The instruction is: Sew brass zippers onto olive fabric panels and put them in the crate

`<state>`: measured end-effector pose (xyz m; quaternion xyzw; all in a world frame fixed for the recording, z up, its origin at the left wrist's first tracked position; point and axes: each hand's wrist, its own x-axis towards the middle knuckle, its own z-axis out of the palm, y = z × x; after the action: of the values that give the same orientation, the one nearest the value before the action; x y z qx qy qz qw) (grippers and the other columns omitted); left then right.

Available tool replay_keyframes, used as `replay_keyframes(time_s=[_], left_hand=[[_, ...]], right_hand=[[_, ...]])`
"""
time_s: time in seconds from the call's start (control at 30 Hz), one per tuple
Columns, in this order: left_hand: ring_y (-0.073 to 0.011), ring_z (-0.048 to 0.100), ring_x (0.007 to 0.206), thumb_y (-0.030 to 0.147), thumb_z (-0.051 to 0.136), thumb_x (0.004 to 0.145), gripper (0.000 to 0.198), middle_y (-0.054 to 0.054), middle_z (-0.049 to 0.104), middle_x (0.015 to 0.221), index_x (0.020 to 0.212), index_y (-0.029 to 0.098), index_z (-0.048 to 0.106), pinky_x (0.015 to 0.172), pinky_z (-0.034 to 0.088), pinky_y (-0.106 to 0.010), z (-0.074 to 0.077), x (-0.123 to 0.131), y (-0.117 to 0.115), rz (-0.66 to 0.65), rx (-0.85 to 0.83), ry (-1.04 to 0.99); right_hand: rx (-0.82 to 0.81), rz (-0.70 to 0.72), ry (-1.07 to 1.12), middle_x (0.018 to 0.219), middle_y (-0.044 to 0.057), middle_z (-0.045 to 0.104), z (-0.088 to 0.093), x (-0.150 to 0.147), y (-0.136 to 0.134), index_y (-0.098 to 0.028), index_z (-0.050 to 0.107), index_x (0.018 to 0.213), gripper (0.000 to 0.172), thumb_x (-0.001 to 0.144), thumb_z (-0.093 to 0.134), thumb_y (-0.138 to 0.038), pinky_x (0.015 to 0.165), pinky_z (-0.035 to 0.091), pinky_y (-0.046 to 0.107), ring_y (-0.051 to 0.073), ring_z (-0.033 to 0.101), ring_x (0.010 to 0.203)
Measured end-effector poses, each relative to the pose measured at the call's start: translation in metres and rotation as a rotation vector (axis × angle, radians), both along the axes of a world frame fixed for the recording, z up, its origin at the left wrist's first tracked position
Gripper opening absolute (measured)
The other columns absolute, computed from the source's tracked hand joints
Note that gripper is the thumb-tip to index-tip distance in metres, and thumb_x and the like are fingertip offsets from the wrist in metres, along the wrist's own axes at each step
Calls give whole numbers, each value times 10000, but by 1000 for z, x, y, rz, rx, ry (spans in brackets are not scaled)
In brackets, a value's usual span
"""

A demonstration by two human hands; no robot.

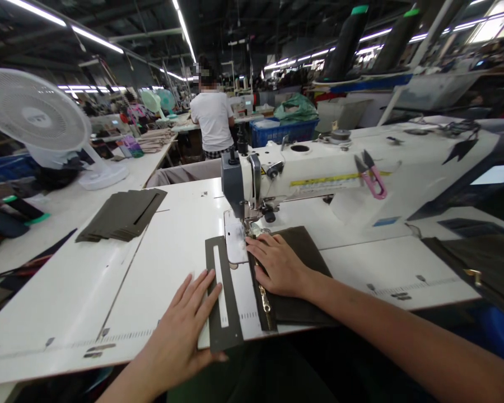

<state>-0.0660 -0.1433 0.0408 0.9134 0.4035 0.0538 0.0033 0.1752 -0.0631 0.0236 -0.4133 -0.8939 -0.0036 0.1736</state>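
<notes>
Left hand [189, 319]: palm down, near left of the sewing machine [315, 162], fingers straight and slightly parted, tips on one slotted panel [228, 285]. The thumb sits by the panel's near end; whether it grips cannot be told. Right hand [283, 266]: palm down, in front of the machine's needle, fingers extended, unclenched, laid over one zipper [265, 302] beside one dark fabric piece [306, 253]. Count: one stack [120, 215] of dark panels, layers not countable, farther left of the machine; one pair of pink snips [373, 178] on the machine's body. Edges: slotted panel and fabric piece both reach the front edge of the tabletop [180, 224]. Left of the machine, white surface shows narrowly between panel and zipper, broadly between panel and stack.
</notes>
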Motion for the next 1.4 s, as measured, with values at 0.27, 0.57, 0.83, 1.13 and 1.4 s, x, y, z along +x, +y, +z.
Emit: replay_keyframes(time_s=[0.27, 0.57, 0.83, 1.13, 1.4], left_hand=[[-324, 238, 1305, 271, 468, 823, 431, -131, 299, 1408, 1244, 177, 461, 1030, 292, -549, 0, 4, 16, 59, 16, -105], [-195, 611, 954, 160, 389, 889, 275, -63, 625, 1092, 1075, 212, 585, 810, 550, -364, -4, 1, 42, 108, 215, -379], [-236, 512, 1134, 66, 428, 871, 264, -143, 571, 1182, 1108, 127, 528, 907, 495, -401, -10, 50, 44, -166, 347, -410], [-245, 492, 1154, 101, 361, 898, 215, -160, 543, 1209, 978, 122, 559, 1002, 362, -518, -22, 56, 64, -149, 131, -254], [-231, 496, 1140, 110, 320, 914, 300, -152, 559, 1153, 1151, 115, 503, 996, 362, -522, -18, 58, 68, -157, 150, -146]], right_hand=[[14, 47, 133, 1326, 99, 456, -9, 22, 2, -101, 489, 1235, 392, 904, 309, -209, 1021, 301, 399, 198, 365, 1241], [49, -71, 60, 1298, 157, 473, -21, 22, -22, -53, 516, 1211, 407, 862, 395, -224, 1034, 320, 432, 250, 382, 1236], [-12, -3, 102, 1366, 149, 388, -23, 20, -34, -66, 425, 1286, 462, 834, 378, -150, 1053, 287, 466, 227, 296, 1293], [-31, 16, 114, 1360, 150, 397, -18, 23, -31, -64, 423, 1286, 461, 835, 382, -156, 1054, 285, 465, 230, 297, 1292], [-58, 10, 173, 1306, 146, 462, -16, 23, -25, -80, 451, 1255, 422, 846, 372, -147, 1038, 309, 452, 221, 359, 1249]])
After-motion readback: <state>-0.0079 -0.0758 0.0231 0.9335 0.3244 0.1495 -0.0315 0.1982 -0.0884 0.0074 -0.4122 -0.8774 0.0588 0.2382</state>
